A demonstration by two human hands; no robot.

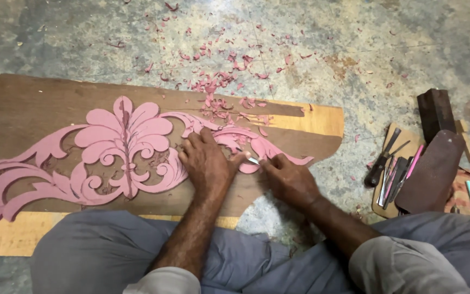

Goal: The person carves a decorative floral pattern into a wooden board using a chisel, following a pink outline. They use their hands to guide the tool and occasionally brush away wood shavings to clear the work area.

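Observation:
A pink carved floral ornament [121, 144] lies flat on a brown wooden board [23, 106] on the floor. My left hand [206, 161] presses down on the ornament's right scrolls, fingers spread over the pink wood. My right hand [289, 178] is closed around a small metal carving chisel [253, 161], whose tip meets the pink scroll just right of my left thumb. Both forearms reach out over my crossed legs in grey trousers.
Pink wood shavings [218, 79] are scattered over the board's far edge and the concrete floor. At the right, several chisels and a knife [393, 169] lie on a small board beside a dark wooden mallet [433, 163] and a dark block [435, 111].

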